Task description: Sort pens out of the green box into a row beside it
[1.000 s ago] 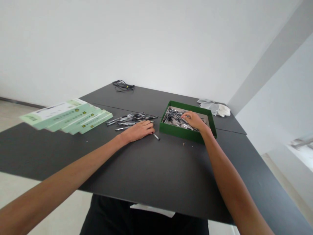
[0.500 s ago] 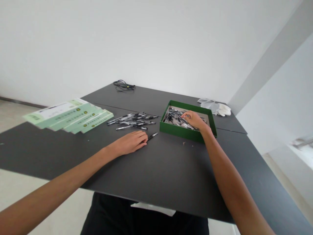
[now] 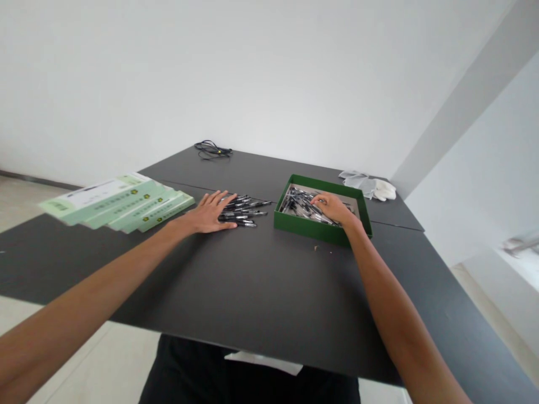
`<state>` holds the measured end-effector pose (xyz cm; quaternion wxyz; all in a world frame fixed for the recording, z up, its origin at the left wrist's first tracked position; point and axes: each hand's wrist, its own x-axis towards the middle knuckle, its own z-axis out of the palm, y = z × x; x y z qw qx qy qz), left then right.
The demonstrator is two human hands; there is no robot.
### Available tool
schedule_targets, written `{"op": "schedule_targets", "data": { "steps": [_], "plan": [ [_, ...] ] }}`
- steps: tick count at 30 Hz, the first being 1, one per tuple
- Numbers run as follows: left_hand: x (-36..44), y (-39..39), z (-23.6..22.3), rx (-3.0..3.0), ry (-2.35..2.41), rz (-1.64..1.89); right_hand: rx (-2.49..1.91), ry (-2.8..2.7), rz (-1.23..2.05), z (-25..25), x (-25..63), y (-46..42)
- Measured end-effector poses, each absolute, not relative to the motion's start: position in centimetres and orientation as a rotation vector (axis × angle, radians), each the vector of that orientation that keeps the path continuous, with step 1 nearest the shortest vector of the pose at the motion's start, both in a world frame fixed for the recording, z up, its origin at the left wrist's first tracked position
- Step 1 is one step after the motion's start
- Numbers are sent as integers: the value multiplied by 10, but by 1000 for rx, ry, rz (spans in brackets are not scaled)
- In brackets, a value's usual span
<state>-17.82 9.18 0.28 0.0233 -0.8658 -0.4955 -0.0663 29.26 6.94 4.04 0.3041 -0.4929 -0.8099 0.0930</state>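
My left hand [image 3: 210,213] lies spread at the left end of a loose pile of pens [image 3: 246,209], fingers apart, partly covering them. The pens are clear with black caps and grips, lying on the dark table. To the right stands an open green box [image 3: 307,226] holding many more such pens [image 3: 301,203]. My right hand [image 3: 333,207] reaches over the box's near wall, thumb and fingertips curled together above the pens inside; what they pinch, if anything, is too small to make out.
Several green-and-white booklets [image 3: 113,203] lie fanned out on the left of the dark table [image 3: 236,280]. A black cable coil [image 3: 213,150] rests at the back left. White gloves [image 3: 381,189] lie behind the box at the back right, near the wall.
My left hand has moved left and away from me, opening and spreading onto the pile. The single pen beside it now lies with the others. My right hand has stayed over the box.
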Motion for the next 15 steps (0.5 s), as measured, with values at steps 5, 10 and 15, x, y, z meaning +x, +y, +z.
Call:
{"op": "schedule_targets", "data": {
  "steps": [5, 10, 15],
  "plan": [
    [-162, 107, -6, -2627, -1682, -194, -1333, -2149, 232, 42, 292, 69],
    [-148, 109, -12, -2505, -1717, -302, -1341, -2172, 245, 42, 293, 71],
    [-130, 103, -15, -2423, -1783, -367, -1343, -2159, 244, 38, 293, 72]
  ]
}}
